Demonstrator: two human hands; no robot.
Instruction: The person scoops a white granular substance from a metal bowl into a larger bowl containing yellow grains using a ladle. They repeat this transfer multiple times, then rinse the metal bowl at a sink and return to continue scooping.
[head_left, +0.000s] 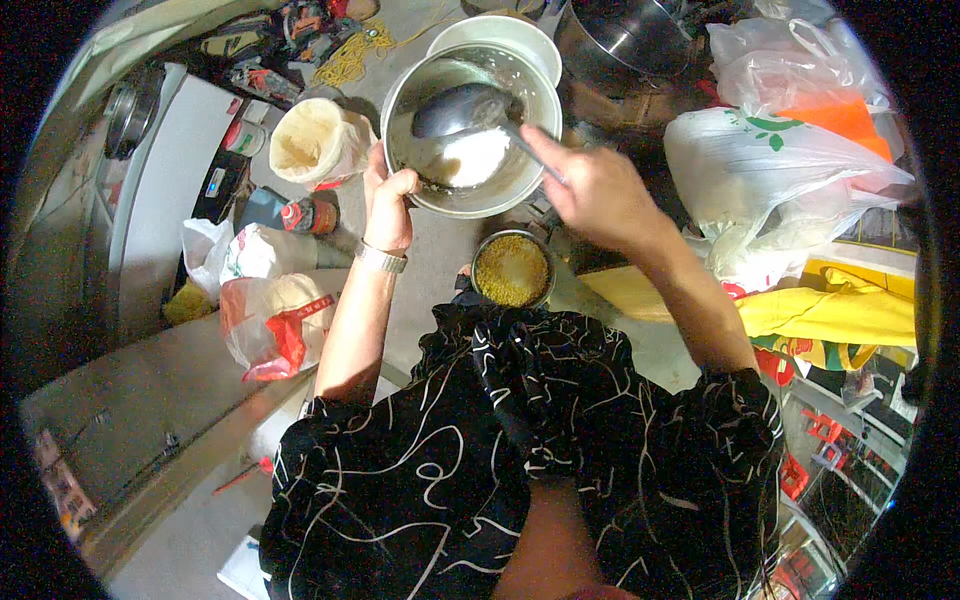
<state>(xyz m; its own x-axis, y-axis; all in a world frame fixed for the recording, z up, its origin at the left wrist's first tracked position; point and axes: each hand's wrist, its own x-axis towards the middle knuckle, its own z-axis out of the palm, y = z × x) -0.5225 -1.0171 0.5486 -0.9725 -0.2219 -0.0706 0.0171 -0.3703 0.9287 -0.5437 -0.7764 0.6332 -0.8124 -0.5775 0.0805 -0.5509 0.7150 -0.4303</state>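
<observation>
My left hand (390, 199) grips the rim of a round metal pot (551, 169) at its lower left side. A white, shiny patch that may be liquid or glare shows inside the pot. My right hand (600, 191) holds the handle of a large metal ladle (461, 111), whose bowl is inside the pot. Just behind the pot, and partly hidden by it, stands a white basin (536, 49). Below the pot, close to my body, a metal bowl (514, 270) holds yellow kernels or beans.
An open cloth-like sack (307, 142) stands at left, near a red-capped bottle (311, 216) and plastic bags (262, 255). At top right is a large metal pot (622, 37). White plastic bags (750, 157) and yellow cloth (840, 304) lie at right. Yellow cord (356, 56) lies on the floor.
</observation>
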